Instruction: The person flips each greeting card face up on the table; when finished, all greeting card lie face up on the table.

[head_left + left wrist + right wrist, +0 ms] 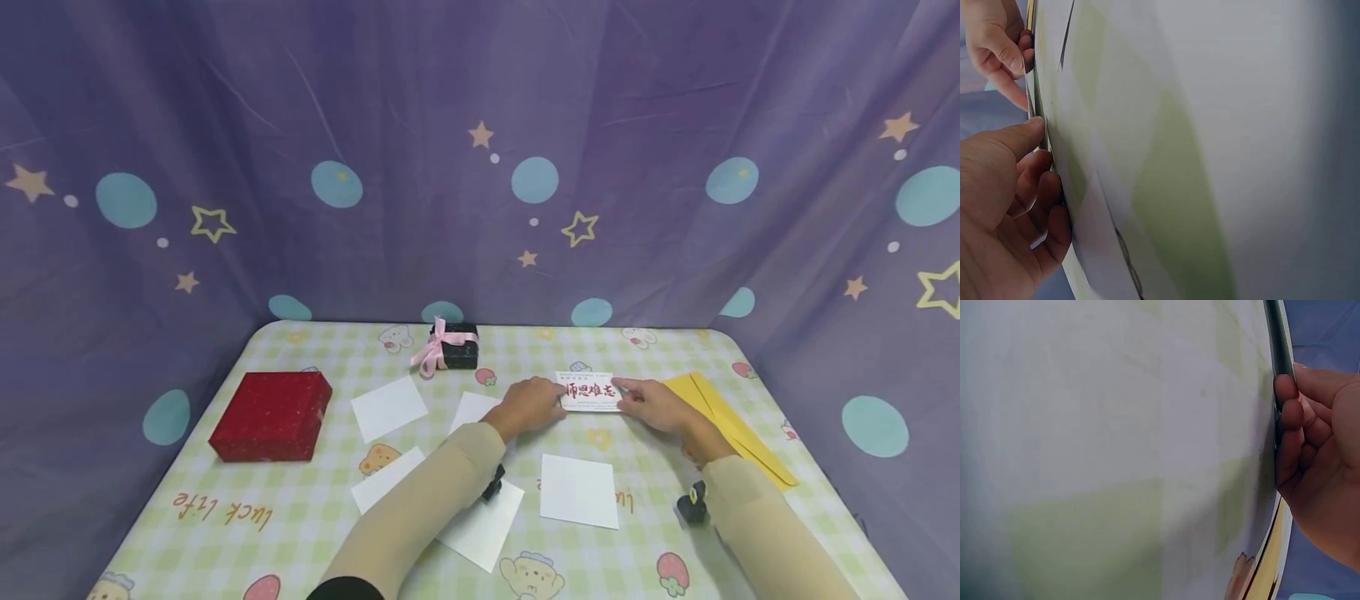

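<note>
A white card [589,392] with red Chinese characters lies between my two hands at the right of the table. My left hand [531,405] pinches its left edge, and my right hand [654,403] pinches its right edge between thumb and fingers. Seen from the left wrist, the left hand [1007,200] is close over the checked tablecloth, its thumb on the card's edge. The right wrist view has the right hand [1319,425] with thumb and forefinger at a thin, dark-looking edge and its other fingers curled near the cloth.
A yellow envelope [731,425] lies right of the right hand. Several white sheets, one a square sheet [579,492], are spread across the middle. A red box [273,417] stands at left, a black gift box [461,347] with pink ribbon at the back. A purple curtain [420,108] hangs behind.
</note>
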`<state>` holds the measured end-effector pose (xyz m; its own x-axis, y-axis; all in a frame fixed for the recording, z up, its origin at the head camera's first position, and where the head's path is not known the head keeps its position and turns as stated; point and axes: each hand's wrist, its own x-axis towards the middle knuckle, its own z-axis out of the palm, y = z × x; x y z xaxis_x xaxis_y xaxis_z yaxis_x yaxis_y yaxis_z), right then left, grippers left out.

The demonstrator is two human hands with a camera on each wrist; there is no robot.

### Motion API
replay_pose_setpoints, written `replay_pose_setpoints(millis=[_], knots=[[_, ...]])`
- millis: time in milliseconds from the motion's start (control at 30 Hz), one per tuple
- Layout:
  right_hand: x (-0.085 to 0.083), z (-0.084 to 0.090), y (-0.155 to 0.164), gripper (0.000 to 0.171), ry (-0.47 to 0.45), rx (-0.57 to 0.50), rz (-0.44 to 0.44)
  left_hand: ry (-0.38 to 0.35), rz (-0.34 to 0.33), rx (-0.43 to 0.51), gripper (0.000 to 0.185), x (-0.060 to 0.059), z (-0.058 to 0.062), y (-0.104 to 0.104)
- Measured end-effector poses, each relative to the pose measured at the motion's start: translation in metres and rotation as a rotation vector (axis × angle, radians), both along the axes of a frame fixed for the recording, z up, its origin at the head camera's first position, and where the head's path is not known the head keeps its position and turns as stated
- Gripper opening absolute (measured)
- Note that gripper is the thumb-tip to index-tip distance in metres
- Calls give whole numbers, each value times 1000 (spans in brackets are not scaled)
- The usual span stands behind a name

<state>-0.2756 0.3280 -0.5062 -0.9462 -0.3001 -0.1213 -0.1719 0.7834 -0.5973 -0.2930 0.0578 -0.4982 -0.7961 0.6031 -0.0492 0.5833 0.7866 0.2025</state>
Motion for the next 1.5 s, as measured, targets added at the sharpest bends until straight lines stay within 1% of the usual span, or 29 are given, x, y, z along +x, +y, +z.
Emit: replay_pose_setpoints(millis=[133,267,500,667,733,867,967,1100,1167,1300,1367,1467,1500], knots=[[-2,1,0,53,1,18,9,5,3,-13,43,2,3,0],[-3,1,0,54,-21,28,6,8,4,-26,39,3,4,1],[-2,0,-1,55,-20,45,-3,14,-2,-32,33,2,2,1],[-2,0,-1,55,-35,53,-18,10,-1,-37,35,0,-1,2],[-2,0,-1,56,-42,46,-28,8,2,-37,37,0,-1,2],[-2,0,-2,56,-39,45,-23,8,5,-34,36,0,0,2],[-2,-1,-2,57,-43,48,-25,10,-2,-34,29,0,1,1],[0,1,-3,58,-17,46,-14,-1,6,-30,24,2,3,-1],[2,3,-3,58,16,44,-12,-9,15,-32,26,2,4,-4],[13,9,-4,54,73,16,-13,-36,37,-20,42,6,10,-10],[20,12,-6,52,88,-11,0,-52,39,3,46,9,14,-14],[30,15,-11,48,111,-40,32,-60,12,26,46,16,20,-20],[34,15,-13,47,116,-47,39,-60,-7,31,46,20,21,-21]])
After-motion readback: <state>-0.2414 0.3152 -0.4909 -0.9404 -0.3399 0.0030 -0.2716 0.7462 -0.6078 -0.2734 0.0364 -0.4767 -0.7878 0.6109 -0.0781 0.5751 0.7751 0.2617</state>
